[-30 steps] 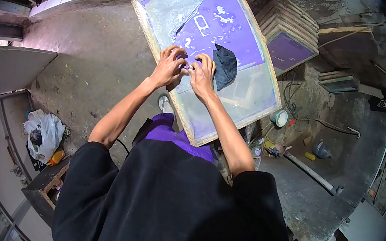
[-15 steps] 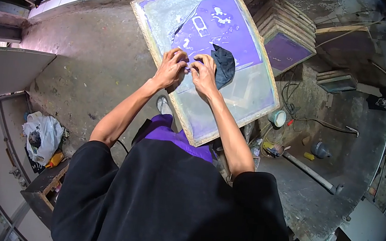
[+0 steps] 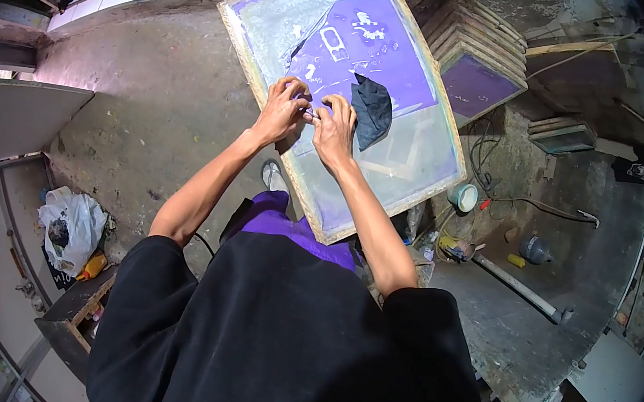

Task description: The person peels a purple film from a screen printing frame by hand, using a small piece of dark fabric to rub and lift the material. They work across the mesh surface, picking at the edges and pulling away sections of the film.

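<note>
And here we are at the wood-framed mesh screen (image 3: 304,200), tilted below the person's gaze, and the work looks partway along: a broad purple layer (image 3: 408,70) covers much of the upper middle, broken by pale shapes and ragged spots, while greyish mesh shows around it and down towards the near edge. So the purple part is there, and the fine fingerwork at the screen's left side looks unfinished. Look at those hands! Left hand (image 3: 282,110) and right hand (image 3: 335,129) face each other, knuckles arched, fingers curled, wrists raised, forearms reaching up in a narrowing V. Both grips are pinched together on a small purplish scrap (image 3: 311,115), right between the fingertips above the frame's left edge; too tiny, mind you, to say exactly what it is. Just beside the right hand, a crumpled dark cloth (image 3: 372,114) lies across the purple's lower border, and neither hand is holding it.
</note>
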Demonstrator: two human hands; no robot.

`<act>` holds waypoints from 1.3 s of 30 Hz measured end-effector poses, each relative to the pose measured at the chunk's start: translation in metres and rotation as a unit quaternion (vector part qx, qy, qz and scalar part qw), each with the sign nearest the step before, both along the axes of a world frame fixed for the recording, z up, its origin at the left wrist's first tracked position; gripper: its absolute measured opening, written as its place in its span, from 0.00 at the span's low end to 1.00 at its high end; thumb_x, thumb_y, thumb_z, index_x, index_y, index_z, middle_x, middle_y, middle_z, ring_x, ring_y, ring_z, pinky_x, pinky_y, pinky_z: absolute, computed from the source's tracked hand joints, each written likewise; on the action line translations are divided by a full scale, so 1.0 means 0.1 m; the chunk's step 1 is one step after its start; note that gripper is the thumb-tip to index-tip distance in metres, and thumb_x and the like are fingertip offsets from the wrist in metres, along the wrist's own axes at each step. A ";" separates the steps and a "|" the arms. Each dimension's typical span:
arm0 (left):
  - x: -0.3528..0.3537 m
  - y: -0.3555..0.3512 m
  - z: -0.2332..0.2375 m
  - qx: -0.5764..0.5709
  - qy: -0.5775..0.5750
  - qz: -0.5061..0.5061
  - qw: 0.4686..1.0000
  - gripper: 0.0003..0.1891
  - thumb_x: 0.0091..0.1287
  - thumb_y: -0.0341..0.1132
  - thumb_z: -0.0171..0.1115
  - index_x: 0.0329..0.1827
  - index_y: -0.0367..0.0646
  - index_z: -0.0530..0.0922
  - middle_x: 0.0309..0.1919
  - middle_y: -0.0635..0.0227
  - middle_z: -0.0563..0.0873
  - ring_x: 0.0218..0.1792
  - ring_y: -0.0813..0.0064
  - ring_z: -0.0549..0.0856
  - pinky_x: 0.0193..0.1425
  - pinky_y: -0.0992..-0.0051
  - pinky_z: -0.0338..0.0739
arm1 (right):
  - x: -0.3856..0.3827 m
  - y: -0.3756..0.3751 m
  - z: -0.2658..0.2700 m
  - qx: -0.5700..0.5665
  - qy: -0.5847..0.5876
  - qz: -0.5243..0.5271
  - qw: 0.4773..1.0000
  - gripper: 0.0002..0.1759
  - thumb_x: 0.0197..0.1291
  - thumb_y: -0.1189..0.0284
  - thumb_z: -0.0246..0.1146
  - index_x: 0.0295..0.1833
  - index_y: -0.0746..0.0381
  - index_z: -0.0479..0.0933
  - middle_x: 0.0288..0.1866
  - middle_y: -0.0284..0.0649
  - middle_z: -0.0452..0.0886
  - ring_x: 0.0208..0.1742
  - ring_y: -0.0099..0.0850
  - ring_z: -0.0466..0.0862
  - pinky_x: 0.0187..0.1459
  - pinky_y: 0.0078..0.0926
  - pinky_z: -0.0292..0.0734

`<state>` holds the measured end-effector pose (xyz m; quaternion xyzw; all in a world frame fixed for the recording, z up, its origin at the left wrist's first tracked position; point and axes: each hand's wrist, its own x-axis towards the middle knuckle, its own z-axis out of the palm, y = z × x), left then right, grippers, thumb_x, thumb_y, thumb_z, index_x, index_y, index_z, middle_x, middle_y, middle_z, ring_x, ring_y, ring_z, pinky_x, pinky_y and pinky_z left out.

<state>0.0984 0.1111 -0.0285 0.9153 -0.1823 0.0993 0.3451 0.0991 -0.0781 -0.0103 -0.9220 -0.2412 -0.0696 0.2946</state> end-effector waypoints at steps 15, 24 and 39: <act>-0.01 -0.06 0.10 -0.001 0.003 0.007 1.000 0.16 0.58 0.42 0.79 0.46 0.46 0.89 0.60 0.62 0.80 0.70 0.52 0.70 0.70 0.50 0.65 | 0.16 -0.05 0.04 0.039 0.035 0.016 0.999 0.07 0.60 0.75 0.69 0.42 0.65 0.81 0.57 0.43 0.79 0.68 0.46 0.73 0.70 0.50 0.62; 0.00 -0.05 0.05 0.018 0.006 0.018 1.000 0.15 0.58 0.41 0.78 0.45 0.45 0.90 0.60 0.60 0.80 0.71 0.52 0.71 0.69 0.52 0.66 | 0.22 -0.03 0.04 0.060 0.029 0.011 0.998 0.06 0.58 0.74 0.71 0.38 0.64 0.82 0.50 0.41 0.79 0.62 0.45 0.75 0.66 0.48 0.63; -0.03 0.03 0.14 0.038 0.016 0.001 0.999 0.13 0.59 0.38 0.76 0.45 0.44 0.90 0.62 0.59 0.80 0.73 0.52 0.68 0.70 0.52 0.65 | 0.27 -0.03 0.07 0.048 0.070 0.023 0.996 0.06 0.57 0.74 0.71 0.39 0.64 0.86 0.53 0.43 0.79 0.65 0.45 0.73 0.68 0.48 0.63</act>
